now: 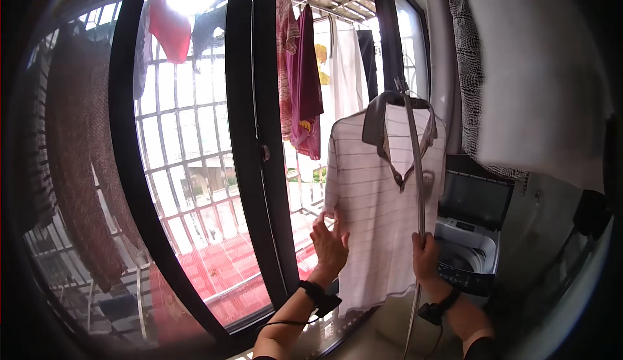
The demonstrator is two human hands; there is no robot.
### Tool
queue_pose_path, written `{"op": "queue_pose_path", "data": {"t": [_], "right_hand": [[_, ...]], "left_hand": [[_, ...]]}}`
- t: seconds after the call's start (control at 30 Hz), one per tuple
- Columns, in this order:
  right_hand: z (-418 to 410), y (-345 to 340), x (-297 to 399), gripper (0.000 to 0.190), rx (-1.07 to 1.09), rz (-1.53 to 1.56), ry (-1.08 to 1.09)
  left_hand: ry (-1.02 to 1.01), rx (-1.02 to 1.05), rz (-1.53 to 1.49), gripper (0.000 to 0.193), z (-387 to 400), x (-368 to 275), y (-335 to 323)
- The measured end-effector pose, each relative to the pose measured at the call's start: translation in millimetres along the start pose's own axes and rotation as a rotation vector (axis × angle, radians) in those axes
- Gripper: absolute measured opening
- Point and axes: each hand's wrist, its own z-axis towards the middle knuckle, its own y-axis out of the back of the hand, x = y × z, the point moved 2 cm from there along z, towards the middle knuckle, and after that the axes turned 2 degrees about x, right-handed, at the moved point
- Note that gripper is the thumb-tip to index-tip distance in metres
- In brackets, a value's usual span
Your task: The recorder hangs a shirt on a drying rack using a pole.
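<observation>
A light short-sleeved polo shirt (375, 224) with thin stripes and a dark collar hangs from a clothes hanger (419, 101) in front of me. A slim metal clothes pole (417, 180) runs up before the shirt, its top end at the hanger's hook. My right hand (425, 258) grips the pole low down, beside the shirt's right edge. My left hand (330, 245) is raised at the shirt's left side, fingers spread, fingertips at the sleeve hem. Whether they touch the cloth is hard to tell. Both wrists wear black bands with small devices.
A dark-framed sliding door (265, 153) stands half open at left. Beyond it, maroon clothes (306, 68) and white clothes (346, 63) hang inside a barred balcony (194, 165). An open-lidded washing machine (467, 248) stands at right, below a curtain (468, 78) and blurred white cloth (540, 78).
</observation>
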Motion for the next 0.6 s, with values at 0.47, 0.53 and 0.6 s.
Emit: {"op": "queue_pose_path", "data": {"t": [0.47, 0.53, 0.6], "right_hand": [[112.5, -92.5, 18.6, 0.022, -0.378, -0.148, 0.457], [137.4, -107.1, 21.0, 0.021, -0.367, -0.127, 0.420], [165.2, -119.3, 24.8, 0.019, -0.301, -0.126, 0.305]], "left_hand": [[0.044, 0.174, -0.341, 0.086, 97.6, 26.9, -121.7], [0.030, 0.016, -0.451, 0.080, 73.2, 19.9, -121.8], [-0.061, -0.030, -0.505, 0.074, 41.5, 7.6, -125.0]]}}
